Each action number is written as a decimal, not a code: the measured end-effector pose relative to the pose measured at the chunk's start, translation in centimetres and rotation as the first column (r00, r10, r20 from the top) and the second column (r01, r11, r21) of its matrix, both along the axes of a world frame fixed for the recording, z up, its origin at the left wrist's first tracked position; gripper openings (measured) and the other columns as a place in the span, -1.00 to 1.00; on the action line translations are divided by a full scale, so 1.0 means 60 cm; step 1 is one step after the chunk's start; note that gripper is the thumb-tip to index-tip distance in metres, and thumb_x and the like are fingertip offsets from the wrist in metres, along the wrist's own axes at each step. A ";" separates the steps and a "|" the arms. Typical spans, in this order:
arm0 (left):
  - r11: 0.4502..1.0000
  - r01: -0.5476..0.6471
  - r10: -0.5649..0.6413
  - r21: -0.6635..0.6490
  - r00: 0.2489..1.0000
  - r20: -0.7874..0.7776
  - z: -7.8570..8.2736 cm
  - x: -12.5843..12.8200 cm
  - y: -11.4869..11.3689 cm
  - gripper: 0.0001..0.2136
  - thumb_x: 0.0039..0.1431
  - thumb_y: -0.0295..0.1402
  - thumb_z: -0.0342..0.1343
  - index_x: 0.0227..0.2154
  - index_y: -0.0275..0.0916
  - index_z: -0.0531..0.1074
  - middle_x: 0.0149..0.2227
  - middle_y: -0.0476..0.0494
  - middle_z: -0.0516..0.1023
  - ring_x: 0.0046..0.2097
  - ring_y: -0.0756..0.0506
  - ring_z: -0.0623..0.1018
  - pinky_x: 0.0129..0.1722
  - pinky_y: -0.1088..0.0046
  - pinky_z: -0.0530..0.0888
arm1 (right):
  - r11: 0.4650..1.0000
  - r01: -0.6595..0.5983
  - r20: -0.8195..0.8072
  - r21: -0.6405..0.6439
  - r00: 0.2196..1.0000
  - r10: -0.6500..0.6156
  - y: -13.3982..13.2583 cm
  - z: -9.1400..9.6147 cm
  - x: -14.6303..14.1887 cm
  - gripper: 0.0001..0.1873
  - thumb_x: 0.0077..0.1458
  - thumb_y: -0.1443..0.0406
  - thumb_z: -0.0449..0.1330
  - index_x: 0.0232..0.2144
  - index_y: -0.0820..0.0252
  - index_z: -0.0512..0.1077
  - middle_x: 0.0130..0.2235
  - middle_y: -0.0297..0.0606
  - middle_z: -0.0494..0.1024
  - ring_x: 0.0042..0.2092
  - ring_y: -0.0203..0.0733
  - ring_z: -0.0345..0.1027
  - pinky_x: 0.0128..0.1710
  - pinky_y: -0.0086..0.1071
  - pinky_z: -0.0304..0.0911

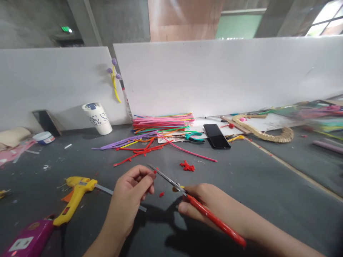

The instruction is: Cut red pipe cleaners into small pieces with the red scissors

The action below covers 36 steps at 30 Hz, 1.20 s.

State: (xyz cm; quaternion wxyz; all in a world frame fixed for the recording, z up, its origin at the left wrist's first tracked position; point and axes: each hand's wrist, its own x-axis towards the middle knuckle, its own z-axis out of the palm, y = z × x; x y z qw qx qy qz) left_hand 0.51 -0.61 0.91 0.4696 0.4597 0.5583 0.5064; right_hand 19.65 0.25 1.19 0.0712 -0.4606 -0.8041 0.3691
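My left hand (134, 191) is closed in a pinch, and a small red bit of pipe cleaner (155, 172) shows at its fingertips. My right hand (205, 200) is wrapped around a pair of scissors with red handles (214, 217). The blades point up and left, with their tips beside the red bit at my left fingers. On the table just below the blades lies a loose red snippet (161, 194). A small heap of red snippets (187, 166) lies beyond my right hand. Longer red pipe cleaners (142, 152) lie past my left hand.
A yellow glue gun (77, 194) and a purple power strip (30, 239) are at left. Bundled pipe cleaners (163, 123), teal-handled pliers (194, 136) and a phone (217, 136) lie toward the back. A white cup (98, 119) stands by the white partition (214, 78).
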 end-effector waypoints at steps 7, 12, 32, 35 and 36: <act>0.997 -0.047 0.056 0.056 0.984 -0.169 0.006 0.005 -0.007 -0.88 -0.07 -0.34 0.08 -0.61 -0.26 0.34 -0.71 0.08 0.31 -0.64 0.11 0.19 -0.65 0.64 0.13 | 1.000 0.001 0.013 -0.028 1.000 -0.001 -0.004 0.002 0.000 -0.58 0.01 -0.03 -0.06 -0.53 0.20 0.22 -0.60 -0.42 0.22 -0.56 -0.40 0.01 -0.63 -0.56 -0.10; 0.994 -0.032 0.058 0.102 0.962 -0.266 0.006 0.004 -0.006 -0.90 -0.06 -0.35 0.07 -0.59 -0.25 0.36 -0.68 0.07 0.32 -0.60 0.07 0.28 -0.61 0.61 0.19 | 1.000 0.020 0.041 -0.008 0.999 -0.020 -0.005 0.001 -0.002 -0.57 0.00 -0.04 -0.05 -0.53 0.20 0.25 -0.60 -0.40 0.27 -0.57 -0.40 0.01 -0.63 -0.54 -0.10; 0.995 -0.026 0.047 0.091 0.970 -0.239 0.002 0.005 -0.002 -0.92 -0.08 -0.36 0.07 -0.58 -0.25 0.39 -0.68 0.06 0.34 -0.62 0.06 0.28 -0.61 0.60 0.19 | 1.000 0.027 0.036 0.001 0.999 -0.027 -0.007 -0.004 -0.005 -0.58 0.02 -0.02 -0.06 -0.55 0.20 0.25 -0.59 -0.40 0.28 -0.58 -0.40 0.02 -0.63 -0.55 -0.10; 0.995 -0.048 0.066 0.088 0.975 -0.214 0.007 0.008 -0.003 -0.93 -0.10 -0.38 0.08 -0.60 -0.25 0.39 -0.70 0.06 0.33 -0.63 0.06 0.27 -0.62 0.59 0.19 | 0.999 0.036 0.049 0.009 0.998 -0.036 -0.007 -0.006 -0.007 -0.58 0.02 -0.02 -0.06 -0.55 0.20 0.27 -0.60 -0.39 0.28 -0.58 -0.40 0.02 -0.64 -0.54 -0.11; 0.995 -0.053 0.070 0.084 0.975 -0.212 0.008 0.009 -0.003 -0.93 -0.11 -0.38 0.08 -0.60 -0.25 0.39 -0.70 0.06 0.33 -0.64 0.06 0.26 -0.62 0.59 0.19 | 0.999 0.037 0.052 0.013 0.998 -0.037 -0.008 -0.006 -0.007 -0.58 0.02 -0.02 -0.06 -0.55 0.20 0.27 -0.60 -0.39 0.29 -0.58 -0.40 0.02 -0.64 -0.54 -0.11</act>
